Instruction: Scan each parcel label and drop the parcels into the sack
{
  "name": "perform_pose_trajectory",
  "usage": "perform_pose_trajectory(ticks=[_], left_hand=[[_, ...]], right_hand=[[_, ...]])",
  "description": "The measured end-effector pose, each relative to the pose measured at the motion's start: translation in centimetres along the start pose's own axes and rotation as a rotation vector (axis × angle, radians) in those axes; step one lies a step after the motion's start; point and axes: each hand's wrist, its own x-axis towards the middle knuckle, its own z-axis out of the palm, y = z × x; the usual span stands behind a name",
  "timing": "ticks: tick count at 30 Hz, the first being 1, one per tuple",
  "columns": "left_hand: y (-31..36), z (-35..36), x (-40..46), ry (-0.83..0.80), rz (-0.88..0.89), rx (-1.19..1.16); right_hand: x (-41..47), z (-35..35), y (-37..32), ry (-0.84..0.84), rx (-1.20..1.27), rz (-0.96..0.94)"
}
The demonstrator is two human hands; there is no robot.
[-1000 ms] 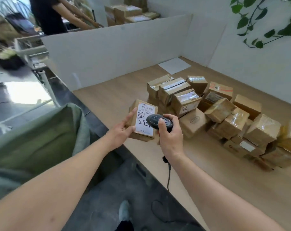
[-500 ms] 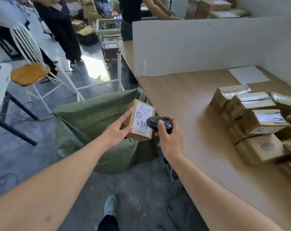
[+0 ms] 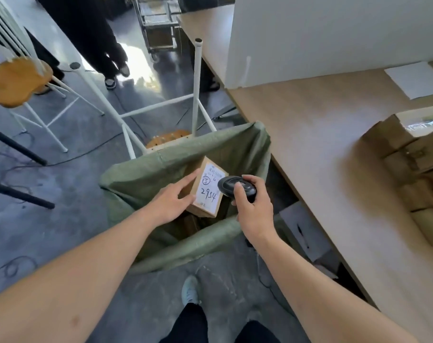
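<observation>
left hand (image 3: 172,201) holds box (image 3: 205,188) over sack (image 3: 185,149) | right hand (image 3: 251,206) grips scanner (image 3: 235,185) | more boxes (image 3: 408,154) wait on counter (image 3: 321,134) (many left)

Olive green sack (image 3: 161,174), brown parcel (image 3: 198,194) with white label (image 3: 210,189), black scanner (image 3: 235,186), pale wood counter (image 3: 321,149).

We read "2954" handwritten on the white label (image 3: 208,188) of the parcel (image 3: 205,188); a circled mark above it stays unclear.
</observation>
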Motion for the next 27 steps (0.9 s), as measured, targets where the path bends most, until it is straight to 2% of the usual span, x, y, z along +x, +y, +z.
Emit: perform_pose_trajectory(ticks=[5,10,14,22,27], left_hand=[[-2.8,0.8,3.4,-0.09,-0.046,0.052],[-4.4,3.5,6.8,-0.069,-0.089,0.115],[-4.6,5.8,8.4,-0.113,-0.062,0.254],[-1.0,6.6,7.8,-0.087,0.04,0.599],[2.0,5.4,6.7,-0.072,0.117,0.658]], right_hand=[[2.1,1.8,1.6,0.033,-0.034,0.079],[4.2,2.3,3.4,0.034,-0.052,0.138],[5.1,2.5,4.6,0.028,-0.038,0.175],[5.0,1.8,4.2,0.031,-0.069,0.189],[4.4,1.1,2.8,0.064,-0.068,0.143]])
